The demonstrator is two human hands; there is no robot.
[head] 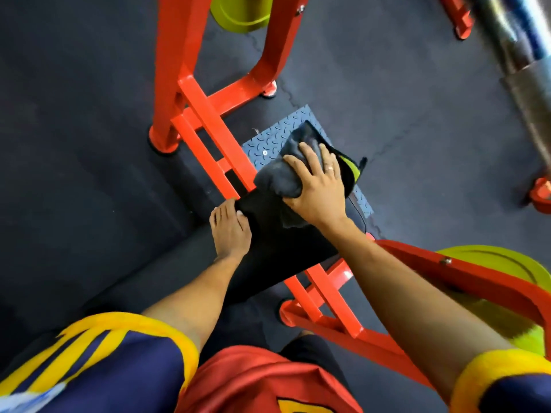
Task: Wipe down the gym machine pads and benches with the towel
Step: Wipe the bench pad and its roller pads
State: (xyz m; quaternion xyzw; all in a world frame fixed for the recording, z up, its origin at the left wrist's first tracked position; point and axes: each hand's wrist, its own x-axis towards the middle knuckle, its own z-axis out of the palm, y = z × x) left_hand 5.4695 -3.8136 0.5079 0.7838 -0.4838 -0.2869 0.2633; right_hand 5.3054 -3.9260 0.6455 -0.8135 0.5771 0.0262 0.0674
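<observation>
Item under work: one black padded surface (286, 248) mounted on an orange-red machine frame (208, 120).

The dark grey towel (280, 177) lies bunched on the far end of this surface, near its far right corner and above the tread plate (277, 135) on the floor (74, 114).

The right hand (316, 189) lies flat on the towel, fingers spread and pressing it down onto the padding. The left hand (231, 231) holds the left edge of the surface near the far left corner, fingers curled over the edge, apparently to steady it.

Assessment: wiping of this surface is under way, with the towel at the far end. The near half is bare. No streaks or damp marks show, so it cannot be told whether that half has been wiped.

Outstanding: no other pad or bench is in view, only frame members, a yellow-green weight plate (492, 263) and a blurred steel bar (512, 49). Most of the task is therefore judged still to be done, though this cannot be confirmed.
</observation>
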